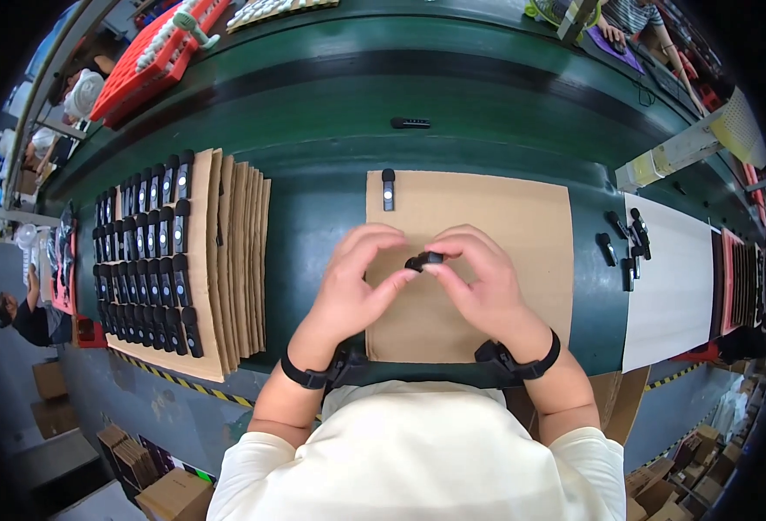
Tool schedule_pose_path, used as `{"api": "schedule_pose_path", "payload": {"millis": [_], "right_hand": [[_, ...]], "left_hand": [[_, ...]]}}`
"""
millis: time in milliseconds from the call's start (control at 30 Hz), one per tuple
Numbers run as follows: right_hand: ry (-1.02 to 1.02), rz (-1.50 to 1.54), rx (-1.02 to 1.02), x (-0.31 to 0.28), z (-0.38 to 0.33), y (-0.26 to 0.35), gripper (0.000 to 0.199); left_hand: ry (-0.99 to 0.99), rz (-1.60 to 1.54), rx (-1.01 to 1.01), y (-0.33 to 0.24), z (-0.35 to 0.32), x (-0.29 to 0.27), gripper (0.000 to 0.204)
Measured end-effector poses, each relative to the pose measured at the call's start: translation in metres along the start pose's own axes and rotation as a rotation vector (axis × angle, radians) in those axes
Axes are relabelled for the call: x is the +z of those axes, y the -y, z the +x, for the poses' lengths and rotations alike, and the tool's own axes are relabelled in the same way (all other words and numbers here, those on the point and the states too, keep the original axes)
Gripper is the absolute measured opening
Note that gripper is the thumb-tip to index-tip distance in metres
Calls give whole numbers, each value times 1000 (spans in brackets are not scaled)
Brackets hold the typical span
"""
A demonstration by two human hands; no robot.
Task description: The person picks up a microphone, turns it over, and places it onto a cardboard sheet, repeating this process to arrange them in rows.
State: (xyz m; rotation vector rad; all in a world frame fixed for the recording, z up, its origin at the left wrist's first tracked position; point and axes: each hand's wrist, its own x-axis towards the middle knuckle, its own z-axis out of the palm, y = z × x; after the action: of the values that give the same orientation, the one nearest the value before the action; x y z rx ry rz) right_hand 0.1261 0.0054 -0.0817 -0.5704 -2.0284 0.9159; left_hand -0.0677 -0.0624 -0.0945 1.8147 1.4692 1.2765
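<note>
Over the cardboard sheet point(522, 234), your left hand point(357, 278) and right hand point(478, 278) pinch one small black part point(424, 259) between their fingertips; another black piece point(388, 188) lies near the sheet's far edge.

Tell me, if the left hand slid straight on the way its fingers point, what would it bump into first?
The left hand points right, toward the small black part pinched between both hands; just behind that is the right hand. It seems already to touch the part.

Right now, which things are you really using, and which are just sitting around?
In use:
left hand
right hand
small black part
cardboard sheet

Sitting around:
rows of black parts
cardboard stack
red tray
white board
</note>
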Motion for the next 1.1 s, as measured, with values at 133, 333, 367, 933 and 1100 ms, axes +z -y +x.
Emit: {"api": "schedule_pose_path", "payload": {"millis": [133,333,367,933,1100], "right_hand": [[83,-5,207,4,17,-19,19],[88,-336,34,21,36,-70,19],[77,-417,-26,23,36,-78,21],[249,-403,29,24,39,-104,57],[296,-386,99,27,49,-104,60]], "left_hand": [[-17,238,20,24,16,-11,40],[33,414,20,66,49,-10,54],[29,412,25,72,53,-8,54],[150,422,-35,97,65,3,59],[146,383,-39,97,68,3,59]]}}
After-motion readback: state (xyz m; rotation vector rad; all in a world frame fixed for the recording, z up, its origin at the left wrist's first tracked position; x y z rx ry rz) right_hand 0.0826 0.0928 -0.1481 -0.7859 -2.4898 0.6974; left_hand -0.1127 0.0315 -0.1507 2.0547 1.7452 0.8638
